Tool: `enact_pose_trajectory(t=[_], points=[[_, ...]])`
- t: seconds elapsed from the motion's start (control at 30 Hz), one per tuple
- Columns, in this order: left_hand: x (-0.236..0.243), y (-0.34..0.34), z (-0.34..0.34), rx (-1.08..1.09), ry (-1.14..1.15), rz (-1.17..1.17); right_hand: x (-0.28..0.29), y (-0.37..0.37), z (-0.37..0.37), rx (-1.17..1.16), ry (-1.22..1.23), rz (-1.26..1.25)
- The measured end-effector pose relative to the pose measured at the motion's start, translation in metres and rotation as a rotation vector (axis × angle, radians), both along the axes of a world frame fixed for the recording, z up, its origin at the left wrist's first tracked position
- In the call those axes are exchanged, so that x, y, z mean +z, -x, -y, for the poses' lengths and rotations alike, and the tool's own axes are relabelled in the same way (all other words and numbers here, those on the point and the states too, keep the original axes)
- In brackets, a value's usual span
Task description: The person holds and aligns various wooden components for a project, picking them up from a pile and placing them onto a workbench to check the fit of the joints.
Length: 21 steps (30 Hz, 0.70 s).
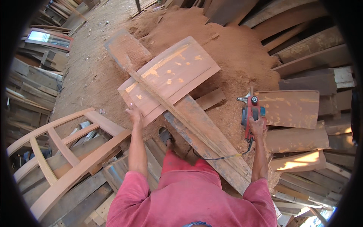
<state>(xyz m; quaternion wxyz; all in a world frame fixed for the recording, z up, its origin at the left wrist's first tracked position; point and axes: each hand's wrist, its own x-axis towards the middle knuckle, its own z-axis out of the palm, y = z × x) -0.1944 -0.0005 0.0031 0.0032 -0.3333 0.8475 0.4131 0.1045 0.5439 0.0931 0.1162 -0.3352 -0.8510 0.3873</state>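
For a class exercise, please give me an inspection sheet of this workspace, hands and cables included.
Surface: long plank, slanting over dusty ground.
Workpieces: yellow-patched panel lying across the plank; red power tool.
Clutter: sawdust heap beyond the panel.
Hands: left hand at the panel's edge, grip unclear; right hand around the power tool.
Cables: dark cord running from the power tool across the plank.
Surroundings: stacked boards right, curved wooden frame left.
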Motion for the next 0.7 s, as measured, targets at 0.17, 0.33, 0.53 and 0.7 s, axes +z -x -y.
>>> enact_pose_trajectory(t=[0.17, 0.33, 0.53, 0.7], points=[[0.003, -0.004, 0.017, -0.043, 0.179, 0.038, -0.077, -0.018, 0.012, 0.029, 0.075, 0.053], [0.013, -0.009, -0.011, -0.034, 0.090, 0.010, -0.139, -0.058, 0.011, -0.115, 0.111, 0.133], [-0.015, -0.005, 0.025, -0.069, 0.026, -0.100, -0.115, -0.042, 0.040, -0.196, 0.066, 0.311], [-0.038, 0.001, 0.040, -0.043, -0.301, -0.149, -0.051, -0.059, 0.079, -0.109, -0.256, 0.430]])
